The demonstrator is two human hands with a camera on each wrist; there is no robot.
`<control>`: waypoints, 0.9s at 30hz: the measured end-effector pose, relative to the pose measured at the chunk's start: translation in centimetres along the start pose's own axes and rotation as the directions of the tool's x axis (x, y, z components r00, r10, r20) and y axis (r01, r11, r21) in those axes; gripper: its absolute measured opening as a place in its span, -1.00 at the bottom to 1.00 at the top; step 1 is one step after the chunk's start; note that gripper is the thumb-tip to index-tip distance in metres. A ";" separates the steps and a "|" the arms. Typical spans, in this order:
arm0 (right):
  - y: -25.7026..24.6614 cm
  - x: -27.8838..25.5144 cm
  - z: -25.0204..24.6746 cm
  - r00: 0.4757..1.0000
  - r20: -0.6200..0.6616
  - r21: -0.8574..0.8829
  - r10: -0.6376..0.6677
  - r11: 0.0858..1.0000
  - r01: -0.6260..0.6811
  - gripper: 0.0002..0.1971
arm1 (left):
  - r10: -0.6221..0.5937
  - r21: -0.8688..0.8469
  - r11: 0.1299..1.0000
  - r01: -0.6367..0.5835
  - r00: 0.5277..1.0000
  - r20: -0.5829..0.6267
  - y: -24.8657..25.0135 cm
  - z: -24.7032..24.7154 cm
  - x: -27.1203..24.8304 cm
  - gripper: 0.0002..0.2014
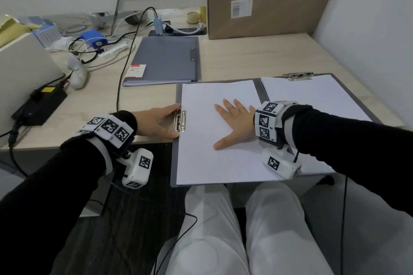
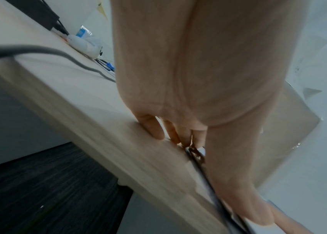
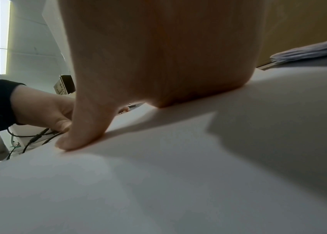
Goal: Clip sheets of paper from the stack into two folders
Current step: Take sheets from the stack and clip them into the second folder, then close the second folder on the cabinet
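I see my right hand (image 1: 234, 124) lying flat, palm down, fingers spread, on the sheet of paper (image 1: 214, 163) in the open folder (image 1: 259, 87) at the desk's near edge. My left hand (image 1: 157, 121) reaches from the left to the metal clip (image 1: 181, 121); its fingers curl at it, but whether they really pinch it I cannot tell. The closed folder (image 1: 165, 60) lies behind.

Open folder (image 1: 177, 96) at desk (image 1: 234, 60) front edge; closed folder (image 1: 165, 60) behind-left; cardboard box (image 1: 268, 0) behind.
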State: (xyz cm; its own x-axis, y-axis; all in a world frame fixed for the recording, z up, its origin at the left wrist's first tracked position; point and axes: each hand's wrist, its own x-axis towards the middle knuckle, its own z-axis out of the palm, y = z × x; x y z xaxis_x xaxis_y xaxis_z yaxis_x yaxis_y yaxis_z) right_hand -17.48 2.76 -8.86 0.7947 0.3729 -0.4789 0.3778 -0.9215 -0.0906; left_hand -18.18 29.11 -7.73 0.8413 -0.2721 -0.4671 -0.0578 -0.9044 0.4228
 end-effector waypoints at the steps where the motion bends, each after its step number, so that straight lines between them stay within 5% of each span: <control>1: 0.0 0.0 0.0 1.000 0.002 0.000 0.003 1.000 -0.003 0.26 | 0.000 -0.018 1.000 -0.001 1.000 -0.013 -0.1 0.1 0.0 0.03; 6: -0.3 -0.4 -0.3 1.000 -0.015 0.021 0.013 1.000 -0.013 0.18 | -0.036 -0.178 0.984 0.011 0.990 -0.137 1.5 0.6 -0.9 0.01; 12: -0.1 -2.6 -3.6 0.981 -0.192 0.333 0.006 0.941 0.060 -0.22 | -0.339 -0.283 0.927 0.245 0.872 -0.354 4.0 2.3 -3.7 -0.64; 18: 5.1 -8.4 -3.1 0.929 -0.345 0.339 0.131 0.941 -0.007 -0.55 | -0.468 -0.383 0.826 0.414 0.882 -0.055 5.9 5.5 -6.6 -0.47; 20: 7.6 -10.4 -1.3 0.904 -0.370 0.391 0.216 0.918 -0.059 -0.61 | -0.440 -0.544 0.764 0.346 0.897 -0.048 6.2 6.3 -6.9 -0.58; 23: 11.4 -13.3 2.2 0.863 -0.370 0.511 0.345 0.851 -0.121 -0.61 | -0.428 -0.819 0.548 0.168 0.898 -0.102 7.4 7.1 -7.9 -0.85; 27: 15.5 -16.6 5.0 0.779 -0.318 0.548 0.540 0.775 -0.314 -0.41 | -0.417 -0.905 0.419 -0.072 0.870 -0.262 9.6 7.3 -8.9 -0.77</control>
State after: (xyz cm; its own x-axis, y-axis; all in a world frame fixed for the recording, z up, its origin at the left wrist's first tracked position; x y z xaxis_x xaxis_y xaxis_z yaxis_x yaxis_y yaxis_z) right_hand -27.18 -18.25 -6.63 0.9744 -0.1726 -0.1441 -0.2168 -0.8910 -0.3989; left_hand -30.12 20.49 -5.19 0.8971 0.2267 -0.3791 0.4018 -0.0621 0.9136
